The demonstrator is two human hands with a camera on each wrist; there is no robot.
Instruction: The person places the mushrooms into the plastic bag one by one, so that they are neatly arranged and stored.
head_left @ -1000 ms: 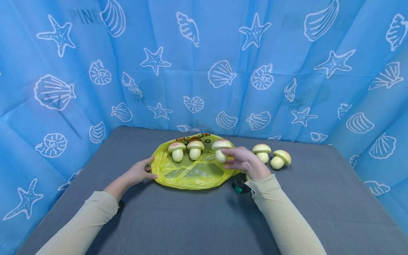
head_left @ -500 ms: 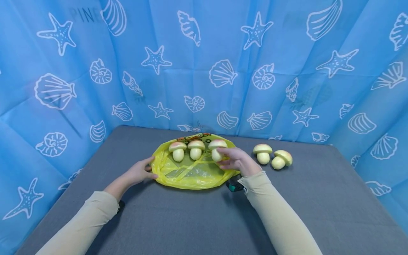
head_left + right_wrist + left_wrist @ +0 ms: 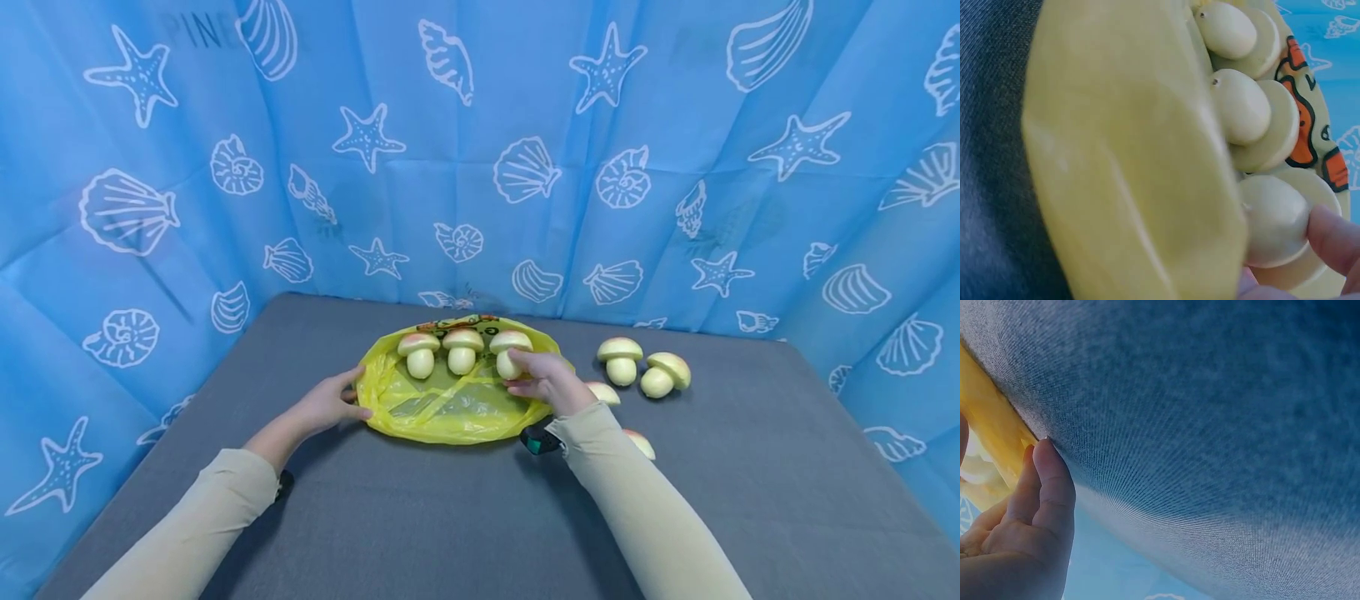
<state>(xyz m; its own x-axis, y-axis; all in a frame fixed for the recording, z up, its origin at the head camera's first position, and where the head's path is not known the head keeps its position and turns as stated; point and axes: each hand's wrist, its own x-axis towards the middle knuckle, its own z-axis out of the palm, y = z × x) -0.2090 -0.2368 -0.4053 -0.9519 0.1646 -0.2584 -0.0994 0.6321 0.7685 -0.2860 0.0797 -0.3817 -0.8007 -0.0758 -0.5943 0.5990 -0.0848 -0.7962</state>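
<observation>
A yellow plastic bag (image 3: 450,417) lies spread with its mouth toward me in the head view. Two toy mushrooms (image 3: 420,358) (image 3: 462,354), cream with pinkish caps, sit inside near its back. My left hand (image 3: 321,407) holds the bag's left edge, thumb in front and fingers behind; the left wrist view shows fingertips (image 3: 1052,459) at the yellow plastic. Inside the bag's right side, my right hand (image 3: 553,382) grips a third toy mushroom (image 3: 510,342) by its stem, upright beside the other two. The thumb (image 3: 1335,240) presses its stem in the right wrist view.
Outside the bag on the right stand two more mushrooms (image 3: 620,362) (image 3: 665,375). Another two (image 3: 603,392) (image 3: 640,444) show partly behind the right forearm. A grey cloth covers the table (image 3: 420,517); a blue curtain (image 3: 480,200) with shell prints hangs around it.
My right hand has moved left and slightly down with the mushroom, closer to the two in the bag. Two mushrooms behind the right forearm have come into view. The left hand stays put.
</observation>
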